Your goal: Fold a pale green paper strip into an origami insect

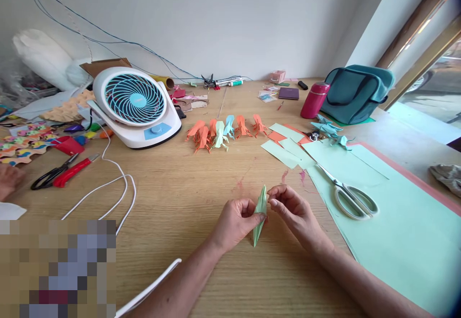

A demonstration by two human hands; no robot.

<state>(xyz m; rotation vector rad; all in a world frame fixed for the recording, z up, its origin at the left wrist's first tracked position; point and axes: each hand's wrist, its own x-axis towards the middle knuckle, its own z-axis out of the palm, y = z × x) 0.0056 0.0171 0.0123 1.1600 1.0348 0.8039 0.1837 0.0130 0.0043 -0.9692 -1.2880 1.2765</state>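
Observation:
A narrow strip of folded light-green paper (260,217) stands nearly upright over the wooden table. My left hand (236,222) pinches it near its middle, the thumb on the near face and the fingers behind. Just right of the paper is my right hand (297,214), its fingers curled and the thumb a little apart from them. I see nothing between them, and the fingertips lie close to the paper's edge. Folded paper figures stand farther back: several orange ones (243,126), a pale-green one (219,135) and a blue one (229,126).
Right lie green paper sheets (389,222) with scissors (355,200); behind are a pink bottle (315,100) and a teal bag (356,94). Left are a fan (135,102), its white cable (124,183), black scissors (50,176) and a red-handled knife (74,171). Another person's hand (9,181) shows far left.

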